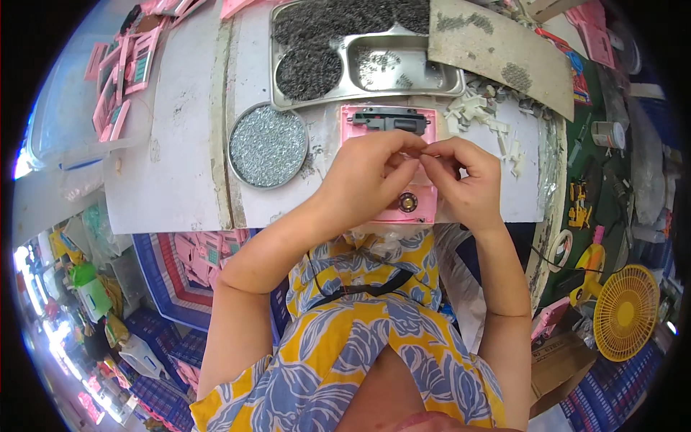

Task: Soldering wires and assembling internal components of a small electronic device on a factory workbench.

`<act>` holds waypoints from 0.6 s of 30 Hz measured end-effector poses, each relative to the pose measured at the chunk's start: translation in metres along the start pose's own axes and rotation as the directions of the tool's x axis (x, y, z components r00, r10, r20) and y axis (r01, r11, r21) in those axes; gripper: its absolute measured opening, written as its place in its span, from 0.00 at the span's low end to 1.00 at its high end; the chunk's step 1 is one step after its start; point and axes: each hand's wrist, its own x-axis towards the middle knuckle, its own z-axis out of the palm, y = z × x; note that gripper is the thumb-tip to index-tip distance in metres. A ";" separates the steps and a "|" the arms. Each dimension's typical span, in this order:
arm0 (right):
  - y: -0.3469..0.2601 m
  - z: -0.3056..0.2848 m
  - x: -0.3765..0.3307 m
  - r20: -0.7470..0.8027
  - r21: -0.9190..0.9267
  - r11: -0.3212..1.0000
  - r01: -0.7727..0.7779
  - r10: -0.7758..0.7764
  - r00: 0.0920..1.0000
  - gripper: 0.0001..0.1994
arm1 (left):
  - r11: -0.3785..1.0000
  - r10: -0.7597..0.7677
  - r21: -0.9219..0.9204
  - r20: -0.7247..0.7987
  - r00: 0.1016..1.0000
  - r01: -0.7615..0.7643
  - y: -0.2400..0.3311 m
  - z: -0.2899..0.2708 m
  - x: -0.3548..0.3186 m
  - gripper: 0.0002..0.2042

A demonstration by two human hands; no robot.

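A pink plastic casing (426, 211) lies on the white worktable in front of me. It holds a dark grey mechanism (389, 121) at its far end and a round black part with a brass-coloured centre (407, 201) at its near end. Above its middle, my left hand (363, 173) and my right hand (471, 183) meet at the fingertips. Both hands are closed in a pinch; whatever sits between the fingers is too small and covered to name. My fingers hide the casing's middle.
Left of the casing stands a round dish (268, 146) full of tiny silvery parts. Beyond is a metal tray (461, 85) with small dark parts, partly under a board (504, 54). White plastic pieces (471, 108) lie at right. A blue basket (155, 281) and yellow fan (626, 313) flank me.
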 end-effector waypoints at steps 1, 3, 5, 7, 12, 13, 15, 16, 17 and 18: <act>0.004 -0.003 -0.003 -0.018 0.002 1.000 0.004 -0.004 1.000 0.05 | 1.000 0.000 -0.002 0.014 1.000 0.000 0.000 0.001 0.005 0.11; 0.008 -0.002 -0.009 -0.040 0.029 1.000 0.009 -0.008 0.999 0.04 | 0.986 0.018 0.163 0.052 0.998 -0.027 0.000 -0.004 0.010 0.10; 0.009 -0.012 -0.014 -0.049 0.009 0.999 0.032 -0.032 0.998 0.03 | 0.977 0.063 0.198 0.062 0.996 -0.074 -0.005 0.001 0.017 0.08; 0.003 -0.040 -0.029 0.009 -0.060 0.997 -0.046 0.047 0.999 0.04 | 0.985 0.074 0.151 0.033 0.997 -0.078 -0.009 0.006 0.011 0.06; 0.059 -0.195 -0.106 -0.700 0.442 0.897 0.015 0.335 0.631 0.09 | 0.998 0.055 0.039 0.029 0.998 -0.057 -0.014 0.007 0.014 0.04; 0.065 -0.224 -0.113 -0.736 0.553 0.826 0.107 0.425 0.528 0.09 | 0.999 0.043 0.024 0.043 0.998 -0.044 -0.011 0.007 0.014 0.04; 0.088 -0.275 -0.124 -0.732 0.664 0.708 0.239 0.551 0.402 0.08 | 0.999 0.041 0.023 0.065 0.997 -0.043 -0.013 0.004 0.014 0.04; 0.104 -0.302 -0.129 -0.715 0.692 0.674 0.259 0.589 0.377 0.07 | 0.996 0.076 0.044 0.089 0.993 -0.080 -0.014 0.004 0.017 0.04; 0.115 -0.323 -0.124 -0.725 0.666 0.709 0.230 0.543 0.424 0.06 | 0.991 0.097 0.085 0.088 0.991 -0.104 -0.013 0.000 0.016 0.04; 0.128 -0.338 -0.116 -0.720 0.646 0.736 0.202 0.500 0.481 0.07 | 0.984 0.110 0.134 0.076 0.991 -0.119 -0.012 -0.007 0.014 0.04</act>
